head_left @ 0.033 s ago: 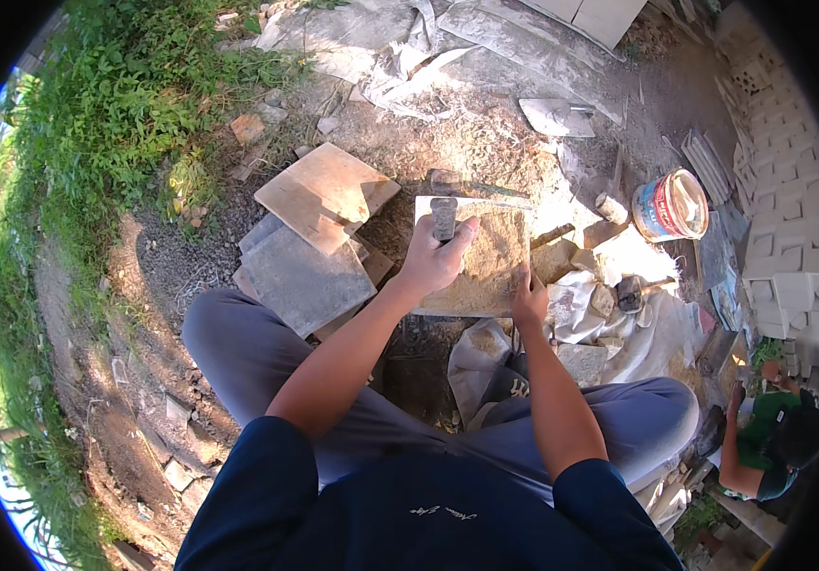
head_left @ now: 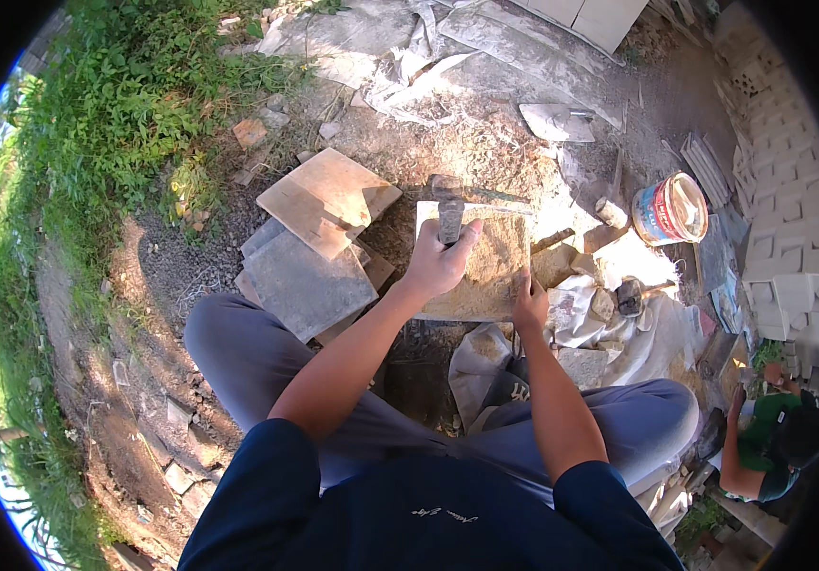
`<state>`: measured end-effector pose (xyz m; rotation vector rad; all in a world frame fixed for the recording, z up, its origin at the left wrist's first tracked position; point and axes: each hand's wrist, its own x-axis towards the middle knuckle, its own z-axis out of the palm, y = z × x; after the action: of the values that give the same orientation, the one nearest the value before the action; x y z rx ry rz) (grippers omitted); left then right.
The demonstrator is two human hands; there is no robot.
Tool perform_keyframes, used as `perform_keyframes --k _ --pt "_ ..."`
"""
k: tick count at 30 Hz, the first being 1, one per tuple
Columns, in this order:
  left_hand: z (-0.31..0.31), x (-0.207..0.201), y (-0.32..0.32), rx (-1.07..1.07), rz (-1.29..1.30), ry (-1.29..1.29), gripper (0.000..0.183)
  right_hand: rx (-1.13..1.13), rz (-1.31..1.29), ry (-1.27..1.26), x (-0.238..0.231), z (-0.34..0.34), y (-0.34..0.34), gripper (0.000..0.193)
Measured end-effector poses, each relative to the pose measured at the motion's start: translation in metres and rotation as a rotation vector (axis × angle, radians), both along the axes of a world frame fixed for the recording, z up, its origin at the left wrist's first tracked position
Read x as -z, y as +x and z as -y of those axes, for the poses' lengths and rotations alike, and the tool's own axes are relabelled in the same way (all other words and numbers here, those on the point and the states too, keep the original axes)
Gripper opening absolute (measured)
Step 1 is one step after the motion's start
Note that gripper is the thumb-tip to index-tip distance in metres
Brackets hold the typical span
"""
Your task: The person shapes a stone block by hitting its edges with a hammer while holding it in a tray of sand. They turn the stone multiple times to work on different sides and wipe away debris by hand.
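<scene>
A square slab (head_left: 490, 271) with a pale edge and a rough, sandy brown face lies in front of my crossed legs. My left hand (head_left: 436, 262) is closed around a short grey bar-like tool (head_left: 449, 221), its blunt end poking up past the thumb, over the slab's left side. What the tool's lower end touches is hidden by the hand. At the slab's right edge, my right hand (head_left: 530, 303) grips that edge with its fingers curled; whether it also holds something thin there is unclear. Just beyond the slab's far edge lies a flat, dusty strip (head_left: 495, 194).
Left of the slab lie stacked tiles, a tan one (head_left: 319, 190) over a grey one (head_left: 309, 281). A bucket (head_left: 669, 211), a hammer (head_left: 630, 297) and crumpled sacking (head_left: 576, 305) are at right. Another person (head_left: 776, 438) crouches far right, near piled pale blocks (head_left: 790, 219). Plants (head_left: 114, 105) grow at left.
My left hand and the grey tool have shifted very slightly to the right over the slab. My right hand stays at the slab's edge.
</scene>
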<state>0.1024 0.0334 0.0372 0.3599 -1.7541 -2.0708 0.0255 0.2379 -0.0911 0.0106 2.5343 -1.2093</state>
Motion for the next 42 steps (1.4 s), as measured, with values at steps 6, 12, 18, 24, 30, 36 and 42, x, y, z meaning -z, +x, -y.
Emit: perform_keyframes --k 6,12,18,24,30,36,42 --pt "0.015 -0.023 0.010 0.068 -0.328 0.078 0.075 0.028 0.032 0.074 0.013 -0.009 -0.011 0.069" --pt "0.030 -0.058 0.024 0.007 -0.346 0.135 0.072 0.070 0.034 0.151 0.011 -0.006 -0.010 0.069" --pt "0.020 -0.039 0.036 -0.008 -0.221 0.105 0.070 0.063 0.050 0.085 0.006 -0.002 -0.007 0.069" --pt "0.006 -0.041 0.040 0.026 -0.370 0.240 0.074 0.103 0.016 0.074 0.006 -0.007 -0.008 0.069" --pt "0.002 -0.017 0.038 -0.182 -0.247 0.038 0.074 0.090 0.073 0.087 -0.007 0.000 -0.005 0.069" --pt "-0.018 -0.024 0.036 -0.187 -0.347 -0.002 0.073 0.083 -0.027 0.048 0.008 -0.006 -0.007 0.067" --pt "-0.016 -0.029 0.043 -0.208 -0.373 -0.082 0.074 0.088 -0.034 0.065 0.005 -0.004 -0.002 0.066"
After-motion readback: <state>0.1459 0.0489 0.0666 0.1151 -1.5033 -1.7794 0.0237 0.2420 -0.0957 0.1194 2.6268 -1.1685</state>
